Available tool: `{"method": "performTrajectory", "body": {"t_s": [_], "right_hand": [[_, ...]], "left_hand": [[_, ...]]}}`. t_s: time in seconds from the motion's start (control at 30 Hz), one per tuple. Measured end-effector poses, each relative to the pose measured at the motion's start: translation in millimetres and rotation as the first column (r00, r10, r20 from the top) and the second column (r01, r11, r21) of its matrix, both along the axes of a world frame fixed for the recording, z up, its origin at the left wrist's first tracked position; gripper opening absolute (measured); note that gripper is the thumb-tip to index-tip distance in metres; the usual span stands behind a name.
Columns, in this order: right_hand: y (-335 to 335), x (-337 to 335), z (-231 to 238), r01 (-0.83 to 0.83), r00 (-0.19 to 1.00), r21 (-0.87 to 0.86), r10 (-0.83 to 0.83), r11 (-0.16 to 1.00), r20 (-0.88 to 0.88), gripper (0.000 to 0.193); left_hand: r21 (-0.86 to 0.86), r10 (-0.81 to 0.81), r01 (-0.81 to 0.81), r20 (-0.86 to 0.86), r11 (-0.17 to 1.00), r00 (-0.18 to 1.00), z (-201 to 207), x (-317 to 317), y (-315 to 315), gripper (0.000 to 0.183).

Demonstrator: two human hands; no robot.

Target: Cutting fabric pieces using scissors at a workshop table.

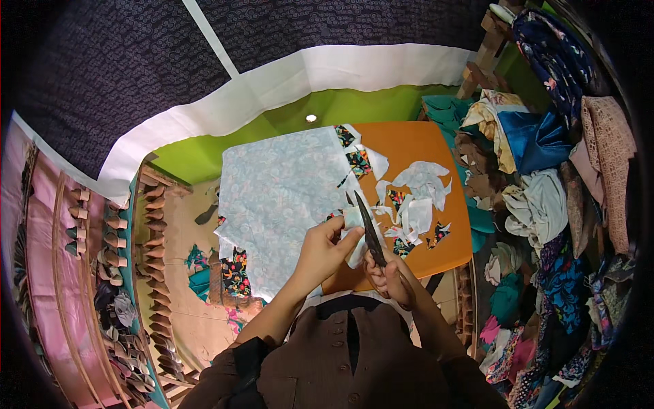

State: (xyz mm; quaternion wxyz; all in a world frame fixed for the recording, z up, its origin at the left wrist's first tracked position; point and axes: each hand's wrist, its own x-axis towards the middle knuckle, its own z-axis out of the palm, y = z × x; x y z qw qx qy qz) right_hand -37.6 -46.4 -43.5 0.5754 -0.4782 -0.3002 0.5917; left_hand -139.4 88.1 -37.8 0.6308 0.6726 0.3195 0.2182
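My right hand (390, 278) is wrapped round a pair of dark scissors (371, 235), whose blades point away from me and stand slightly apart. Close to the blades, my left hand (330, 249) pinches a small white-backed piece of fabric (352, 218) between thumb and fingers. Beneath and to the left lies a large sheet of fabric (283, 177), pale backing up, with a faint print showing through. Its dark floral side shows at a turned-over edge (357, 162). Several white and floral offcuts (415, 208) lie to the right of the scissors.
All this rests on an orange-brown table (402, 143). Piles of mixed cloth (538, 211) crowd the right side. Racks of shoe lasts (157, 273) stand at the left, and fabric scraps (199, 283) lie on the floor. A dark cloth with a white border (306, 68) hangs beyond the table.
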Motion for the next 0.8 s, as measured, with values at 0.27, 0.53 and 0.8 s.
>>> {"method": "performTrajectory", "body": {"t_s": [0.27, 0.53, 0.8], "right_hand": [[2, 2, 4, 0.008, 0.998, -0.030, -0.007, 1.000, 0.065, 0.070], [4, 1, 9, 0.024, 0.986, 0.015, -0.026, 1.000, 0.162, 0.066], [3, 0, 8, 0.066, 0.956, 0.017, -0.068, 0.998, 0.286, 0.066]], "left_hand": [[0.019, -0.093, 0.093, -0.007, 0.995, 0.996, -1, 0, 1, 0.021], [-0.005, -0.029, 0.030, 0.058, 1.000, 0.998, 8, 4, -6, 0.024], [0.117, 0.007, 0.004, -0.095, 0.993, 0.995, 12, 1, -5, 0.024]]}}
